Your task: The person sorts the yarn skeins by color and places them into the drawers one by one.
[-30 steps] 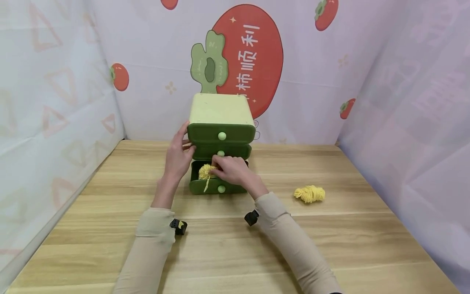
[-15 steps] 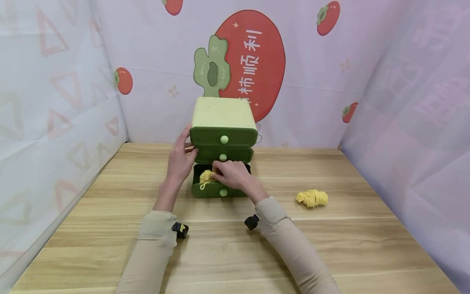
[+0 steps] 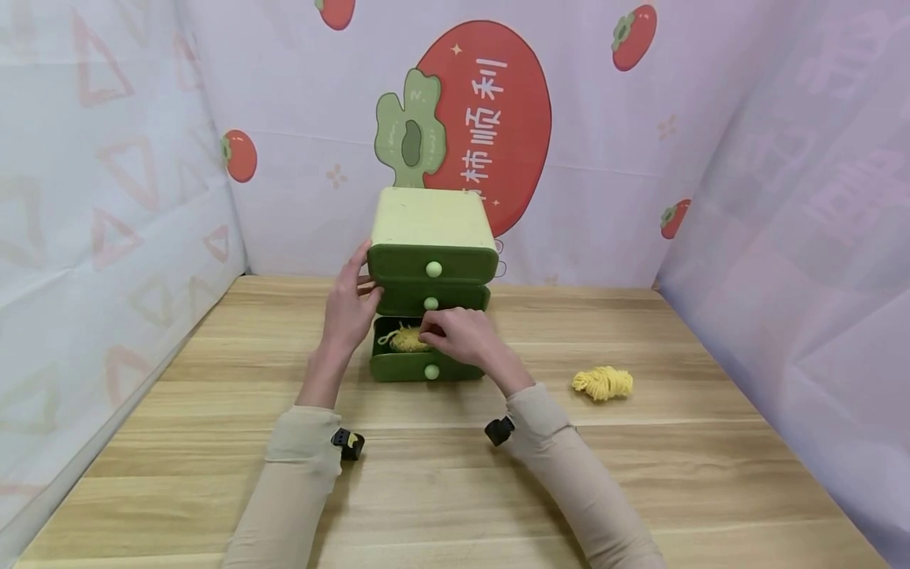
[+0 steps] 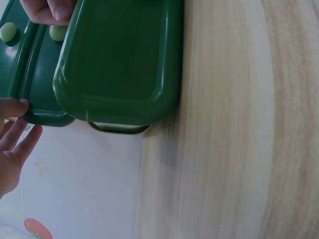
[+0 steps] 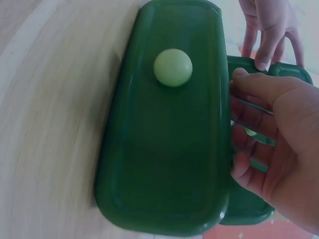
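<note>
In the head view a small cream-topped drawer cabinet (image 3: 434, 217) with green fronts stands at the back of the table. Its bottom drawer (image 3: 398, 367) is pulled out; a yellow yarn bundle (image 3: 407, 341) lies inside. My right hand (image 3: 462, 340) reaches over this drawer beside the yarn, fingertips partly hidden; in the right wrist view its fingers are loosely bent behind the drawer front, with no yarn visible between them. At the cabinet's left side, my left hand (image 3: 348, 312) rests fairly straight fingers, with the thumb near the middle drawer's (image 3: 455, 299) edge.
A second yellow yarn bundle (image 3: 603, 383) lies on the wooden table (image 3: 426, 506), right of the cabinet. The top drawer (image 3: 405, 262) looks closed. Printed cloth walls (image 3: 298, 221) enclose the back and both sides.
The yarn bundle in the bottom drawer has gone lower and now lies flatter inside. My right hand has shifted slightly right, away from it. My left hand keeps its place on the cabinet.
</note>
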`<action>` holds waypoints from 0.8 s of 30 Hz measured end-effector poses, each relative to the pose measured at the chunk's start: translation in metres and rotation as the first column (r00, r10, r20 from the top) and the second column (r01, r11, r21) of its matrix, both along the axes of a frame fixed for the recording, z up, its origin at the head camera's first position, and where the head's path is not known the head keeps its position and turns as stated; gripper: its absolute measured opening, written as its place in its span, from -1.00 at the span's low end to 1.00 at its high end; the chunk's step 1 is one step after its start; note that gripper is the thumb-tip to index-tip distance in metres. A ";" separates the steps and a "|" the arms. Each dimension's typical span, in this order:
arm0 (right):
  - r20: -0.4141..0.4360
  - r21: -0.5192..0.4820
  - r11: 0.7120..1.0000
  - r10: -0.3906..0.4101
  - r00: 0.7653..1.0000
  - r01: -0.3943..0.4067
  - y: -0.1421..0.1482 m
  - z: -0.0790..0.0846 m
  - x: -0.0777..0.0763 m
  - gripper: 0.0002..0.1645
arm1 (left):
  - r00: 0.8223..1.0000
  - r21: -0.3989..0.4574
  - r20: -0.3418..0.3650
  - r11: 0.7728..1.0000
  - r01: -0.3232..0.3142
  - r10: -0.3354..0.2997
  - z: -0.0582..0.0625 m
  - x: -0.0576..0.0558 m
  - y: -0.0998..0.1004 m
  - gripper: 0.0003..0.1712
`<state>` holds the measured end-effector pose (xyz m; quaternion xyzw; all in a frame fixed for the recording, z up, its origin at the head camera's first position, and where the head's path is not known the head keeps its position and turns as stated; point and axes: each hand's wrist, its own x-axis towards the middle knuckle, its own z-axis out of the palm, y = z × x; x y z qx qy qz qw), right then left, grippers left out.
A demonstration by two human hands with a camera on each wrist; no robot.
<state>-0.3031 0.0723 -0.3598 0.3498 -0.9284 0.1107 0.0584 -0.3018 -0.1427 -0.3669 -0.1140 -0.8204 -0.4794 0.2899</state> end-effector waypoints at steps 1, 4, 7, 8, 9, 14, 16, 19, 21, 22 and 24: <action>-0.001 -0.006 1.000 0.004 1.000 -0.004 0.002 0.000 0.000 -0.85 | 1.000 0.000 0.000 1.000 -0.001 0.001 0.000 0.000 0.000 -0.06; 0.002 -0.029 1.000 0.011 1.000 -0.011 0.009 0.000 0.001 -0.86 | 1.000 -0.005 -0.004 1.000 -0.004 0.004 0.000 0.001 0.001 -0.06; 0.011 -0.054 0.998 0.016 1.000 -0.016 0.017 0.001 0.003 -0.87 | 1.000 -0.011 -0.015 1.000 -0.006 0.006 0.000 0.000 0.001 -0.06; 0.016 -0.062 0.998 0.016 1.000 -0.015 0.020 0.002 0.004 -0.86 | 1.000 -0.011 -0.015 1.000 -0.007 0.007 0.000 -0.001 0.000 -0.06; 0.020 -0.069 0.998 0.016 1.000 -0.015 0.023 0.002 0.005 -0.86 | 1.000 -0.009 -0.017 1.000 -0.008 0.008 0.000 -0.001 0.000 -0.06; 0.011 -0.103 0.995 0.007 1.000 -0.006 0.038 0.005 0.007 -0.84 | 1.000 0.001 -0.015 1.000 -0.010 0.010 0.001 -0.002 0.000 -0.06; 0.006 -0.108 0.994 0.004 1.000 -0.004 0.043 0.006 0.007 -0.83 | 1.000 0.000 -0.016 1.000 -0.009 0.009 0.001 -0.002 0.000 -0.06; 0.009 -0.106 0.994 -0.006 1.000 0.007 0.051 0.006 0.007 -0.81 | 1.000 -0.002 -0.018 1.000 -0.007 0.007 0.000 -0.002 0.000 -0.06; 0.020 -0.107 0.994 -0.016 1.000 0.018 0.057 0.005 0.007 -0.80 | 1.000 -0.004 -0.019 1.000 -0.008 0.008 0.000 -0.002 0.000 -0.06; 0.022 -0.108 0.994 -0.022 1.000 0.024 0.060 0.005 0.008 -0.79 | 1.000 -0.005 -0.019 1.000 -0.008 0.008 0.000 -0.002 0.000 -0.06; 0.030 -0.111 0.993 -0.035 0.999 0.038 0.066 0.006 0.009 -0.78 | 1.000 -0.010 -0.020 1.000 -0.005 0.005 0.000 -0.002 0.000 -0.06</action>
